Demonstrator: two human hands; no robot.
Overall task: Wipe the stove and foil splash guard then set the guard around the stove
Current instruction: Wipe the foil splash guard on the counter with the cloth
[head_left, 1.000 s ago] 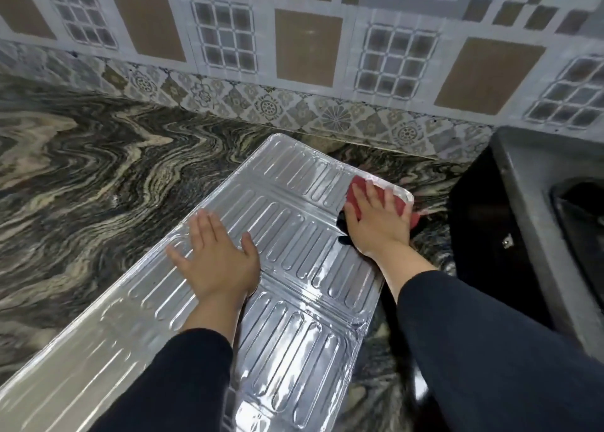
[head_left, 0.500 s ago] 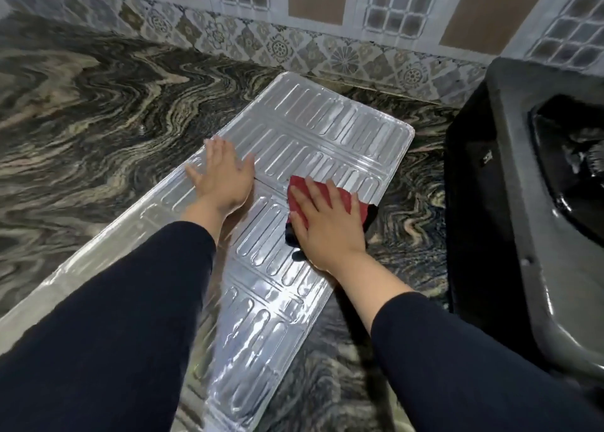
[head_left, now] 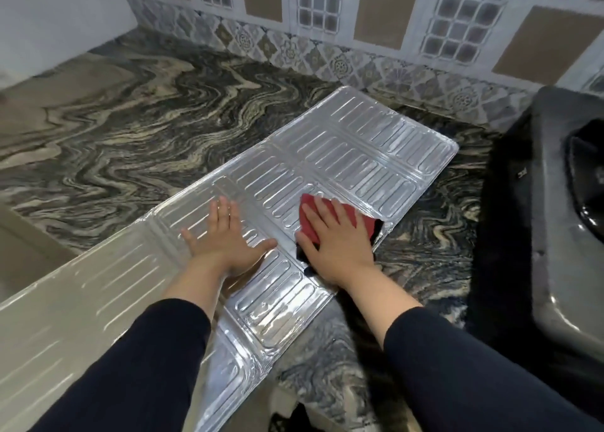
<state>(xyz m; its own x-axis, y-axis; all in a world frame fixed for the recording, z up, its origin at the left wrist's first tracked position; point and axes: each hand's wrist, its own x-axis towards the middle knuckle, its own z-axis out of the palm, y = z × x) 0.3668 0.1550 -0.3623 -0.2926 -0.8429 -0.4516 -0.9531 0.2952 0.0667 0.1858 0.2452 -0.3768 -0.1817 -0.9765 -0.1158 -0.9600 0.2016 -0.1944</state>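
Both hands flat — left hand [head_left: 225, 240] on foil guard [head_left: 359, 150], right hand [head_left: 336, 238] pressing red cloth [head_left: 309, 220].

Evenly lit, moderately bright, soft diffuse light from above; no hard-edged shadows. Broad white glare on foil splash guard [head_left: 353, 157], strongest across far panel ribs; near-left panel washed to dull grey, ribs smeared by motion blur. Soft dark shadow beneath right hand [head_left: 336, 242] and along guard's right edge on countertop [head_left: 130, 131]. Faint sheen on stove [head_left: 562, 251] rim. Wide-angle bowing of wall tiles [head_left: 376, 16] toward corners. Overall slightly soft, sleeves at bottom edge out of focus.
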